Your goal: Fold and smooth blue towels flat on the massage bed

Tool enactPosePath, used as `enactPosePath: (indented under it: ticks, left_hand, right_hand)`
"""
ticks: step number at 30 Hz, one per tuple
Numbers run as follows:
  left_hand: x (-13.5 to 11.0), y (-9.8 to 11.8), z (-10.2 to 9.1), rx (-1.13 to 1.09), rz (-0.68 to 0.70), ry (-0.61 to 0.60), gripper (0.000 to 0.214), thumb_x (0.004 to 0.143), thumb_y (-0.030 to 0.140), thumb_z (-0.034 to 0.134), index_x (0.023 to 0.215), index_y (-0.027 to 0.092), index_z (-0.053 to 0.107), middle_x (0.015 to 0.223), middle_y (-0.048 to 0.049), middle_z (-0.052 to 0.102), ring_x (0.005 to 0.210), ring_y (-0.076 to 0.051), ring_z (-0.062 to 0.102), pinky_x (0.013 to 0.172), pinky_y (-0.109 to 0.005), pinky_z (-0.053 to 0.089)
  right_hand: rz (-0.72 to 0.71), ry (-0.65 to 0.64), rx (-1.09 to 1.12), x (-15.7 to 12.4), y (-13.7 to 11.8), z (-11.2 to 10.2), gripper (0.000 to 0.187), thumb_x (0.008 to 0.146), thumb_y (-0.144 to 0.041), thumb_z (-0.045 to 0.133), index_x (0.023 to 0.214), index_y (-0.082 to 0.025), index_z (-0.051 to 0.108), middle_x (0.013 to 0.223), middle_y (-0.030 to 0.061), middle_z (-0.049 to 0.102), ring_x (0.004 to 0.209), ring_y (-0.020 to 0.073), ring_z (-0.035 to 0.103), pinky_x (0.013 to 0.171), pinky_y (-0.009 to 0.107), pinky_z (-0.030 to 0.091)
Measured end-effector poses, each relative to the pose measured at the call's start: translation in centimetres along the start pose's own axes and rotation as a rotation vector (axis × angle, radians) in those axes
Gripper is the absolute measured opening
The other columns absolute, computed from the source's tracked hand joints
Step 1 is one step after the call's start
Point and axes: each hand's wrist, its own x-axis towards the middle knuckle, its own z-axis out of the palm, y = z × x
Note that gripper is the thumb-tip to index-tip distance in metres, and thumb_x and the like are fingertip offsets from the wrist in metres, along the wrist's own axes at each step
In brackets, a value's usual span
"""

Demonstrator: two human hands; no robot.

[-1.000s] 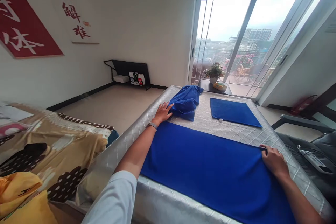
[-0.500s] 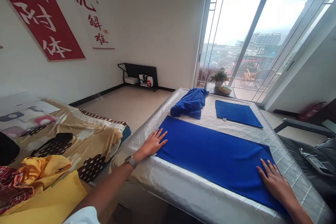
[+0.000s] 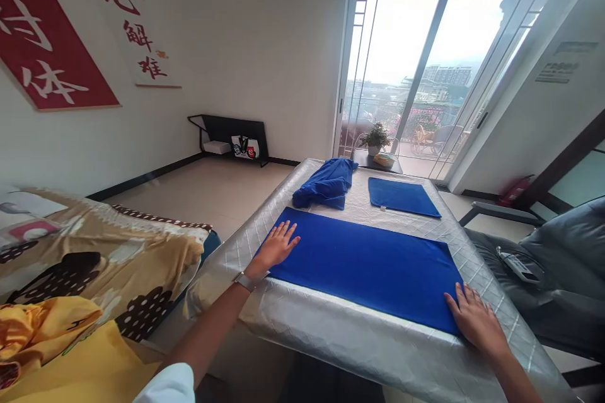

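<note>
A long blue towel [image 3: 363, 264] is spread flat across the near part of a table with a silvery quilted cover [image 3: 331, 321]. My left hand [image 3: 278, 244] lies flat on the towel's left end, fingers spread. At the opposite end, my right hand [image 3: 476, 317] rests palm down over the right edge, fingers outstretched. Neither hand grips anything. Behind the spread towel are a crumpled blue cloth [image 3: 326, 184] on the left and a folded blue towel [image 3: 403, 197] with a small white tag on the right.
To the left, a patterned blanket [image 3: 155, 252] and yellow cloth [image 3: 94, 359] cover a bed or couch. A grey armchair [image 3: 567, 258] stands at right with a white device [image 3: 518, 264] on it. Beyond the table, a potted plant [image 3: 375, 138] stands before the glass door.
My view has turned to the right. My right hand has shifted outward to the towel's right edge, and the towel there looks smoother. My left hand stays at the left end.
</note>
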Motion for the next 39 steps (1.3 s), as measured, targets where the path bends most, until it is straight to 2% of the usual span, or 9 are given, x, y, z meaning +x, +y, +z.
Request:
enactPosePath:
  ticks: [4,8,11,14,19,24,27,31,39]
  left_hand:
    - [4.4,7.7,1.0,-0.071,0.289,-0.02,0.061,0.104,0.054,0.022,0.152,0.023,0.041,0.162,-0.008,0.034,0.151,-0.023,0.026,0.124,-0.045,0.019]
    - [8.7,15.0,3.5,-0.098,0.368,-0.027,0.058,0.104,0.051,0.022,0.152,0.024,0.042,0.159,-0.0075,0.04,0.149,-0.021,0.032,0.123,-0.041,0.024]
    - [10.3,17.9,5.1,-0.096,0.373,-0.019,0.055,0.105,0.044,0.023,0.152,0.022,0.041,0.159,-0.0093,0.04,0.149,-0.021,0.032,0.123,-0.043,0.025]
    - [10.8,17.8,5.8,-0.083,0.365,-0.024,0.053,0.105,0.04,0.025,0.153,0.024,0.04,0.16,-0.0073,0.037,0.15,-0.02,0.03,0.124,-0.042,0.023]
    - [11.2,11.5,5.2,-0.052,0.234,-0.047,0.056,0.103,0.05,0.026,0.153,0.027,0.04,0.161,-0.0068,0.035,0.15,-0.023,0.029,0.123,-0.046,0.021]
    - [11.2,1.7,3.6,-0.014,0.013,-0.053,0.058,0.103,0.051,0.025,0.154,0.026,0.038,0.162,-0.0087,0.032,0.151,-0.026,0.026,0.123,-0.051,0.018]
    - [11.1,-2.3,3.2,0.0,-0.091,-0.05,0.059,0.103,0.051,0.026,0.155,0.024,0.035,0.163,-0.0108,0.03,0.151,-0.028,0.026,0.122,-0.053,0.018]
    - [11.2,-4.1,3.6,-0.001,-0.147,-0.052,0.061,0.103,0.054,0.025,0.156,0.025,0.033,0.164,-0.0104,0.029,0.152,-0.027,0.024,0.122,-0.052,0.02]
    - [11.4,-3.7,3.8,0.0,-0.165,-0.044,0.065,0.102,0.059,0.022,0.156,0.024,0.034,0.164,-0.0113,0.027,0.152,-0.026,0.022,0.124,-0.048,0.016]
  right_hand:
    - [-0.14,0.076,0.015,2.6,-8.7,-4.5,0.067,0.098,-0.04,0.021,0.153,-0.008,0.039,0.163,0.0122,0.029,0.152,0.0288,0.022,0.123,0.049,0.017]
    - [-0.325,0.02,0.193,6.8,-20.1,-7.4,0.063,0.101,-0.038,0.017,0.155,-0.009,0.033,0.163,0.0105,0.029,0.152,0.0243,0.022,0.124,0.044,0.013]
    - [-0.378,-0.044,0.256,9.3,-25.5,-7.0,0.061,0.102,-0.036,0.018,0.156,-0.01,0.03,0.164,0.0095,0.027,0.153,0.0226,0.02,0.124,0.042,0.013]
    - [-0.375,-0.061,0.262,10.6,-27.0,-5.6,0.063,0.103,-0.039,0.018,0.157,-0.009,0.028,0.165,0.0097,0.025,0.153,0.0228,0.018,0.124,0.042,0.012]
    - [-0.3,-0.062,0.217,11.6,-22.1,-3.7,0.066,0.103,-0.047,0.017,0.159,-0.012,0.025,0.165,0.0072,0.024,0.153,0.0226,0.016,0.125,0.043,0.009]
    - [-0.092,-0.049,0.135,13.4,-10.4,-1.9,0.068,0.102,-0.047,0.017,0.159,-0.01,0.025,0.165,0.0076,0.023,0.153,0.0228,0.017,0.125,0.043,0.012]
    - [0.035,-0.021,0.146,14.2,-4.2,-0.7,0.07,0.101,-0.046,0.017,0.157,-0.006,0.027,0.164,0.0133,0.025,0.153,0.025,0.019,0.124,0.045,0.018]
    - [0.082,-0.005,0.165,14.6,-1.2,0.1,0.073,0.099,-0.047,0.017,0.157,-0.003,0.028,0.164,0.0157,0.026,0.152,0.0266,0.022,0.123,0.044,0.02]
    - [0.083,-0.037,0.151,14.3,-2.0,-0.4,0.074,0.1,-0.046,0.014,0.157,-0.001,0.024,0.165,0.0155,0.023,0.152,0.0262,0.02,0.125,0.042,0.016]
